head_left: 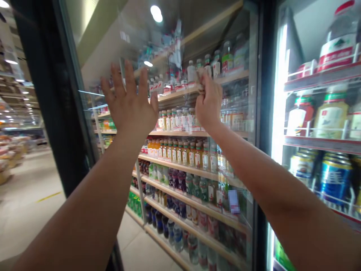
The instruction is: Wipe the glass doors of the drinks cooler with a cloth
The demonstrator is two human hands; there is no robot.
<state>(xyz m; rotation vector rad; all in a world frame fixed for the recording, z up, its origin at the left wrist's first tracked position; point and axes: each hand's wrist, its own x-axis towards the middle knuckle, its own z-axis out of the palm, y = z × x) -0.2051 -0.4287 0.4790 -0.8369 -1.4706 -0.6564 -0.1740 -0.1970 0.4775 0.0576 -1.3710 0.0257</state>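
Note:
A glass cooler door [169, 41] with a dark frame stands swung out in front of me. My left hand [131, 101] is raised flat to the glass, its fingers spread and nothing in it. To its right, my right hand [208, 99] is up at about the same height with the fingers curled closed. Something small and pale may be at its fingertips, but blur hides what it is. Through the glass, shelves of bottled drinks [180, 152] show behind both hands.
At the right, the lit cooler [278, 94] holds a large bottle with a red cap [340, 37], juice bottles [331, 113] and blue cans [335, 177]. The door's dark edge [53, 94] runs down the left. Beyond it lie the store floor [36, 188] and blurred goods [14, 150].

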